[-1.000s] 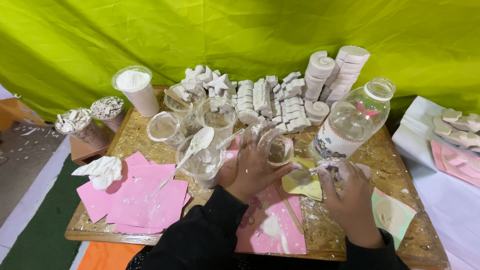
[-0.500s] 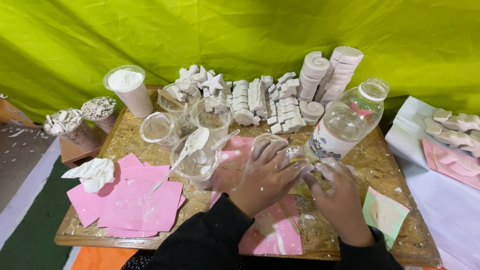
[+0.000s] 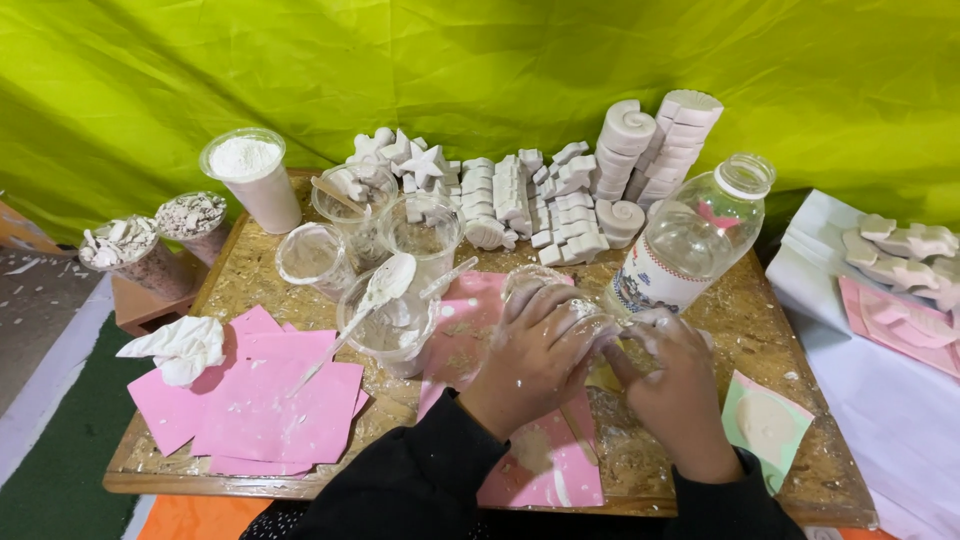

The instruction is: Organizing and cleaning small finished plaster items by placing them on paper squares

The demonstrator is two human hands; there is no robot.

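Left hand [image 3: 535, 345]: fingers curled over a clear cup [image 3: 527, 283], gripping it on the table [image 3: 250, 270]. Right hand [image 3: 672, 370]: fingertips pinched at the cup's right side, just below the plastic bottle [image 3: 690, 240]. Pink sheets [image 3: 265, 400] lie left.

Small clear plastic cup [image 3: 535, 285], dusted white, upright at frame centre; yellow mould [image 3: 605, 375] flat just right, mostly hidden under fingers.
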